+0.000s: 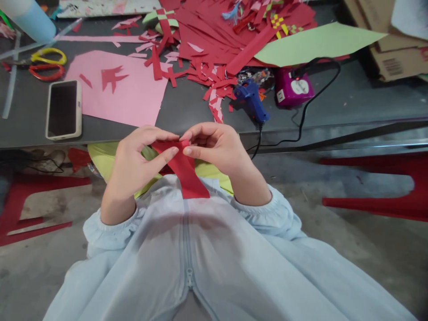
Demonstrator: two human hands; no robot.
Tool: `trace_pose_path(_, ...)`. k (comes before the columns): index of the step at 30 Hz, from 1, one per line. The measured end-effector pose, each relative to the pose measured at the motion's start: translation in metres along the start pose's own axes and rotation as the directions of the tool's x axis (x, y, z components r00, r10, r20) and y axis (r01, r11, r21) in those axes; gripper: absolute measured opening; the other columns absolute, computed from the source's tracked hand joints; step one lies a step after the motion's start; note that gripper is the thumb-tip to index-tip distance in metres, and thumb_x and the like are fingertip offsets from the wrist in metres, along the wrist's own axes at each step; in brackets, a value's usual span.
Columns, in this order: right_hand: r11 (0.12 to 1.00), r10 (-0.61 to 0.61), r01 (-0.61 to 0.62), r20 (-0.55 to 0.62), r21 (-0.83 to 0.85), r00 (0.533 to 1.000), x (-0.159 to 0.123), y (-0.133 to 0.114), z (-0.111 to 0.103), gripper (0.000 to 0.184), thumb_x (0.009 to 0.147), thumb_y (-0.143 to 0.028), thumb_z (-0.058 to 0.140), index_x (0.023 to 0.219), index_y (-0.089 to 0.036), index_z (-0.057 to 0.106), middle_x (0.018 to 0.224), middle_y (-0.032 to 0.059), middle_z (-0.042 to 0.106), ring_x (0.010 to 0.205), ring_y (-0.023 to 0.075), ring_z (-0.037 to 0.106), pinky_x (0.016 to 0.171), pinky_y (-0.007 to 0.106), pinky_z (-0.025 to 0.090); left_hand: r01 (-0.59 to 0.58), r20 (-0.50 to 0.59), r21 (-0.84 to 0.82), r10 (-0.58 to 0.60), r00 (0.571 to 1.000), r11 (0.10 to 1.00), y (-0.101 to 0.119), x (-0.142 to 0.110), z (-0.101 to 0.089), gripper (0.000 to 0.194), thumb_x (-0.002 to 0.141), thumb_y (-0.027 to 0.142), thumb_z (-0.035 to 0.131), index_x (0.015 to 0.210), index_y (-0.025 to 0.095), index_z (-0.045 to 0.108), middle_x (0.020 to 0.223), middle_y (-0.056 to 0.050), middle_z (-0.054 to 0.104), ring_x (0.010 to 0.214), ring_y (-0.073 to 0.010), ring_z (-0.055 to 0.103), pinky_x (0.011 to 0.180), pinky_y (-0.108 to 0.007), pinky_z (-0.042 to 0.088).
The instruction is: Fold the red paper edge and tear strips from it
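Note:
A piece of red paper (pixel 189 176) is held between my two hands, just in front of the table edge and above my lap. My left hand (pixel 138 158) grips its upper left part, with the thumb lying over the near face. At the upper right corner, my right hand (pixel 217 145) pinches the paper between thumb and fingers. The paper's lower end hangs down against my light blue jacket (pixel 214 232). Some of its upper edge is hidden behind my fingers.
On the dark table lie a phone (pixel 64 109), scissors (pixel 48 64), pink paper (pixel 133 100), a heap of red paper (pixel 207 33), green paper (pixel 317 44), a blue glue gun (pixel 252 100) with its cord, and a purple box (pixel 292 91). Red stools (pixel 377 203) stand either side.

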State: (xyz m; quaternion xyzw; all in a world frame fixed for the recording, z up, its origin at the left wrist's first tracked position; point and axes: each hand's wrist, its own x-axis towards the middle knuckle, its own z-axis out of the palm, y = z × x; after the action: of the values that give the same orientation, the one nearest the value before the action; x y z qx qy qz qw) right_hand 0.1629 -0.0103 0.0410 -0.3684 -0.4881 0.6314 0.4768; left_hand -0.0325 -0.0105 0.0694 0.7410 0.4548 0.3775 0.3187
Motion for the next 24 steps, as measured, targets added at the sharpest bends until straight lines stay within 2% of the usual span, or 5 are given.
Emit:
trace_pose_path(4, 0.999, -0.014, 0.013, -0.022, -0.033, 1.0, 0.0, -0.005, 0.004, 0.037, 0.063, -0.046, 0.09, 0.078, -0.018, 0.071, 0.072, -0.0011, 0.069, 0.063, 0.0104, 0.063, 0.058, 0.023, 0.055, 0.05, -0.03, -0.012, -0.05, 0.998, 0.999, 0.009, 0.001, 0.002, 0.001, 0.08, 0.027, 0.075, 0.078, 0.027, 0.075, 0.08, 0.001, 0.075, 0.074, -0.0165, 0.067, 0.072, -0.031, 0.054)
trace_pose_path(11, 0.994, -0.065, 0.059, -0.066, -0.092, 0.996, -0.002, -0.013, 0.01, 0.032, 0.069, -0.048, 0.086, 0.079, -0.02, 0.074, 0.077, 0.0002, 0.072, 0.067, 0.0119, 0.065, 0.062, 0.026, 0.057, 0.117, -0.061, -0.16, -0.128, 0.99, 0.98, 0.01, -0.003, 0.002, 0.005, 0.082, 0.029, 0.077, 0.077, 0.029, 0.075, 0.08, 0.002, 0.076, 0.074, -0.0162, 0.067, 0.069, -0.032, 0.053)
trace_pose_path(18, 0.99, -0.116, 0.106, -0.099, -0.097, 0.988, -0.005, -0.019, 0.016, 0.031, 0.068, -0.049, 0.087, 0.075, -0.021, 0.073, 0.074, -0.0005, 0.07, 0.068, 0.0129, 0.065, 0.061, 0.028, 0.057, 0.148, -0.085, -0.305, -0.182, 0.98, 0.941, 0.013, -0.005, 0.007, 0.013, 0.08, 0.041, 0.081, 0.073, 0.031, 0.076, 0.074, 0.002, 0.073, 0.065, -0.0148, 0.064, 0.057, -0.031, 0.049)
trace_pose_path(24, 0.984, -0.135, 0.12, -0.115, -0.129, 0.984, -0.007, -0.021, 0.017, 0.028, 0.071, -0.048, 0.085, 0.075, -0.022, 0.074, 0.075, -0.0003, 0.07, 0.068, 0.013, 0.064, 0.06, 0.029, 0.057, 0.178, -0.074, -0.383, -0.222, 0.972, 0.907, 0.011, -0.008, 0.01, 0.018, 0.076, 0.048, 0.084, 0.073, 0.032, 0.077, 0.072, 0.001, 0.072, 0.064, -0.015, 0.064, 0.055, -0.03, 0.049)
